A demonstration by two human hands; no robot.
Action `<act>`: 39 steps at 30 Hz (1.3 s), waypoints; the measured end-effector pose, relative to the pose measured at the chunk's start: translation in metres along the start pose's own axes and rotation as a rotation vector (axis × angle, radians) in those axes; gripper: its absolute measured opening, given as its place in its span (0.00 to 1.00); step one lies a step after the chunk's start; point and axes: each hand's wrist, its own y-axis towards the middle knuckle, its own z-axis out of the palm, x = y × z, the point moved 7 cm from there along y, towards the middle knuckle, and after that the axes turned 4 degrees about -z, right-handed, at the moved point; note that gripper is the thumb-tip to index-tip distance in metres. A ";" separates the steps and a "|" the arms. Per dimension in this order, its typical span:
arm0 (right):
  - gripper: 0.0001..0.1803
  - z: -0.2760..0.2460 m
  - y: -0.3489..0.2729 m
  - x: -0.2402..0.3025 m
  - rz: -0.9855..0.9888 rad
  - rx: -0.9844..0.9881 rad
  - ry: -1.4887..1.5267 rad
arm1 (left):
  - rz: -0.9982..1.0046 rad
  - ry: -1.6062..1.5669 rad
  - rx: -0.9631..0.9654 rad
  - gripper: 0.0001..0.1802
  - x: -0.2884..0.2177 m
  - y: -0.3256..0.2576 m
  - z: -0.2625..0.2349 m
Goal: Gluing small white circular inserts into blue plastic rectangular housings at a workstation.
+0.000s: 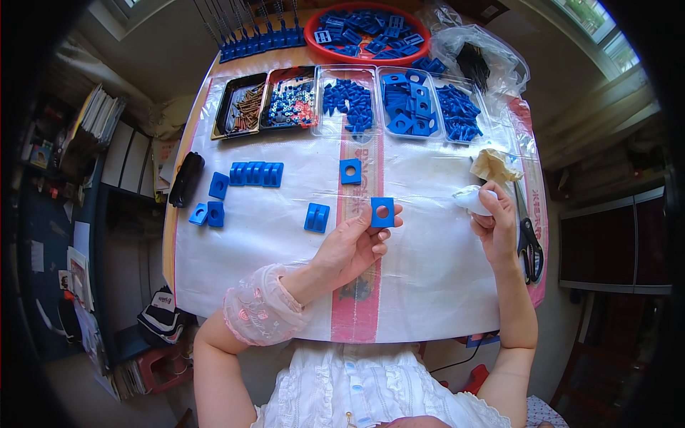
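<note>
A flat blue square plastic plate with a round hole (382, 212) is pinched by left hand (353, 246) fingertips just right of the grooved blue block (317, 217); right hand (494, 217) fingers are closed on a white cloth wad (471, 199), best wiped with the plate held steady.

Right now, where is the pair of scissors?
In the head view, the scissors lie at the table's right edge, just right of the right hand, below the crumpled beige cloth.

Dressed in a white ruffled cotton blouse (357, 396) with pale buttons; sheer pink lace embroidered cuff (260, 314) around left forearm; right forearm bare.
</note>
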 end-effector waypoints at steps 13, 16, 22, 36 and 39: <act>0.08 0.001 0.000 0.000 -0.004 0.003 -0.021 | -0.001 -0.008 -0.008 0.29 0.000 0.001 0.000; 0.08 0.001 -0.001 0.001 -0.002 0.003 -0.011 | 0.000 -0.005 -0.002 0.29 0.000 0.000 0.001; 0.09 0.002 -0.001 0.001 0.002 0.003 -0.004 | 0.005 0.001 -0.012 0.30 0.000 0.000 0.000; 0.09 0.002 -0.001 0.002 0.015 0.004 0.028 | 0.006 0.041 -0.007 0.29 0.000 -0.001 0.000; 0.09 0.002 -0.002 0.002 0.014 0.013 0.041 | 0.018 0.040 -0.016 0.28 -0.001 0.000 0.000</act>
